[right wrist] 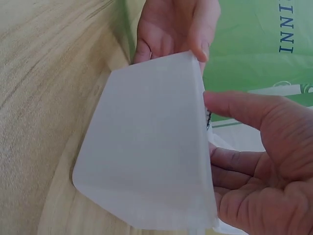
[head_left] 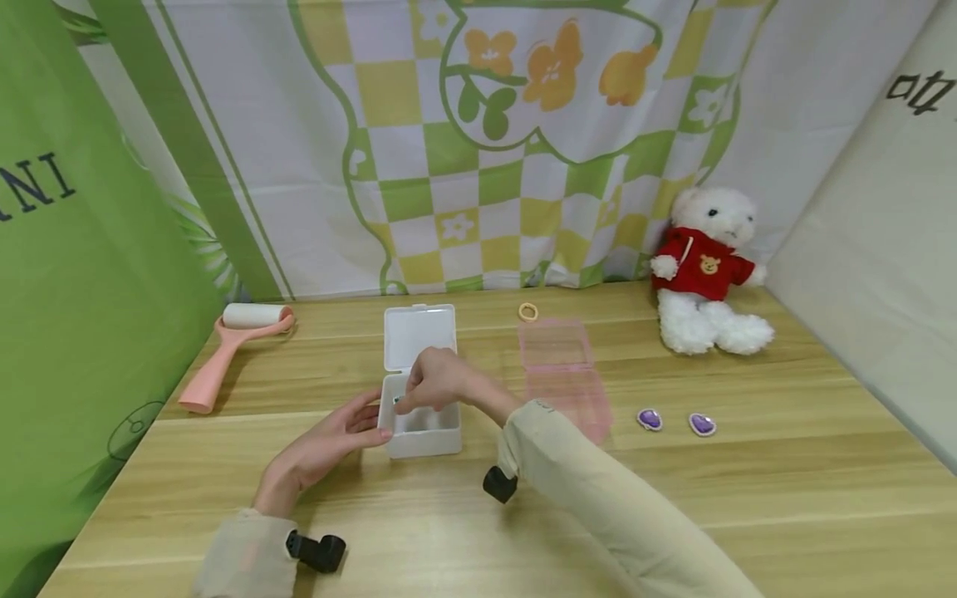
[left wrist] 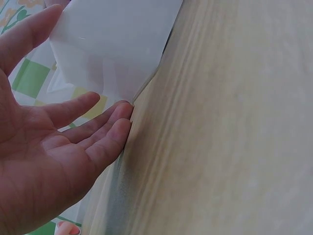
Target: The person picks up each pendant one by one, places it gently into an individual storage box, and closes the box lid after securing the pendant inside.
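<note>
A white plastic box [head_left: 424, 443] stands on the table with its lid [head_left: 420, 336] folded back. My left hand [head_left: 342, 430] rests at its left side, the thumb on the front left corner and the fingers loosely extended along the wall. In the left wrist view those fingers [left wrist: 105, 144] lie low by the box's base. My right hand [head_left: 436, 380] reaches down into the box from the right and pinches a small dark-and-light piece [head_left: 397, 400]. Only a glittering edge of this piece [right wrist: 209, 119] shows past the rim in the right wrist view.
Right of the white box lies an open pink translucent case [head_left: 557, 357], with a yellowish ring [head_left: 527, 312] behind it. Two purple heart-shaped ornaments [head_left: 650, 419] lie farther right. A white teddy bear [head_left: 706, 266] sits back right; a pink lint roller [head_left: 224, 357] lies left.
</note>
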`<state>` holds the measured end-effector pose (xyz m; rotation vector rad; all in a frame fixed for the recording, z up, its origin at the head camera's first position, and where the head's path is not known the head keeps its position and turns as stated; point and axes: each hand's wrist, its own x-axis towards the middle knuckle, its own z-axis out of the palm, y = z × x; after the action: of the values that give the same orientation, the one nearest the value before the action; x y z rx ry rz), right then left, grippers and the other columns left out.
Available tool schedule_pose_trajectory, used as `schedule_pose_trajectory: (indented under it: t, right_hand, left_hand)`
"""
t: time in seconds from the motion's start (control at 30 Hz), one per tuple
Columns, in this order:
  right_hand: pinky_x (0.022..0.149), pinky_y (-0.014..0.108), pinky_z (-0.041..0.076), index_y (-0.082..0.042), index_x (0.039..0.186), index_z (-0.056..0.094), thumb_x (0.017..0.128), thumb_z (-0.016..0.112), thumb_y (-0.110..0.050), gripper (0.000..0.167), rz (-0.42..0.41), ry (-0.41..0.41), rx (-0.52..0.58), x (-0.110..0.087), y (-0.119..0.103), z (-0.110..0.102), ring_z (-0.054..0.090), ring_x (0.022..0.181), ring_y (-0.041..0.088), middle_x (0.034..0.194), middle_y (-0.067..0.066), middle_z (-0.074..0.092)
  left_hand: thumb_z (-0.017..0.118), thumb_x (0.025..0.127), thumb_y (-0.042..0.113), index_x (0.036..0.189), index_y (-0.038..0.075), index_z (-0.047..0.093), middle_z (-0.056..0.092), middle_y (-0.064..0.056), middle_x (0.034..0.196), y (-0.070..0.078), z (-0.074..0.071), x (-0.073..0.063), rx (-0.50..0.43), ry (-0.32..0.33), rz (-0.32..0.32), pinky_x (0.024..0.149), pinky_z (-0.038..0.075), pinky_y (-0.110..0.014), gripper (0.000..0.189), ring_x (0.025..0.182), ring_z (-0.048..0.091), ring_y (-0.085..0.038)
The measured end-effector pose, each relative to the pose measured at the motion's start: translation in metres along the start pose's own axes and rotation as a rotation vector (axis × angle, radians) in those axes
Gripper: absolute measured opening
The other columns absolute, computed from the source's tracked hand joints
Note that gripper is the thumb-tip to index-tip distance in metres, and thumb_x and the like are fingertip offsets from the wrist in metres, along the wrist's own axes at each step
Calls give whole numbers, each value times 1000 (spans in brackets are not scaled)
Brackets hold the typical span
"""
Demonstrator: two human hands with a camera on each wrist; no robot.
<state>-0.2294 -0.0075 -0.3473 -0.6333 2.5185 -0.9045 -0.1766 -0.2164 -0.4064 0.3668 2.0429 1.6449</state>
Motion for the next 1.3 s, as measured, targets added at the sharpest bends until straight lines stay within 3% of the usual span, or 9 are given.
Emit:
schedule_pose_trajectory:
  t: [0.13,0.27,0.5,0.77,1.3]
  right_hand:
    - [45,17,35,-14,57,63,77,80,-28,29,-19,17,-62,2,-2,4,48,47,6,49,-10,50]
    - [44,17,30,-18,52,56,77,80,-30,37,-27,33,-76,2,-3,6,39,45,4,45,-11,45]
    - [44,17,31,-17,52,57,75,82,-32,37,8,63,-74,4,-4,7,39,46,5,45,-11,45]
    - [41,18,22,-18,44,42,74,84,-30,53,75,45,-90,5,-8,12,28,40,4,40,-9,31]
    - [41,18,22,-16,43,40,73,85,-27,55,89,95,-113,6,-8,21,27,41,5,40,-10,29]
  left_hand:
    - [61,94,19,152,1,11,20,-27,153,0,-1,-1,-1,-1,-1,110,22,-55,78,139,21,-43]
    - [61,95,19,152,1,12,19,-26,154,0,-1,-1,2,-4,0,110,22,-55,78,139,20,-42]
    - [61,95,19,152,2,12,20,-26,153,1,-1,1,-3,-10,11,110,25,-53,77,139,22,-41]
    - [60,95,19,152,2,12,23,-27,152,0,-1,0,-2,-9,10,109,26,-53,77,138,24,-41]
    - [59,96,22,153,5,14,23,-24,153,2,0,-2,15,5,-20,110,22,-56,74,139,23,-40]
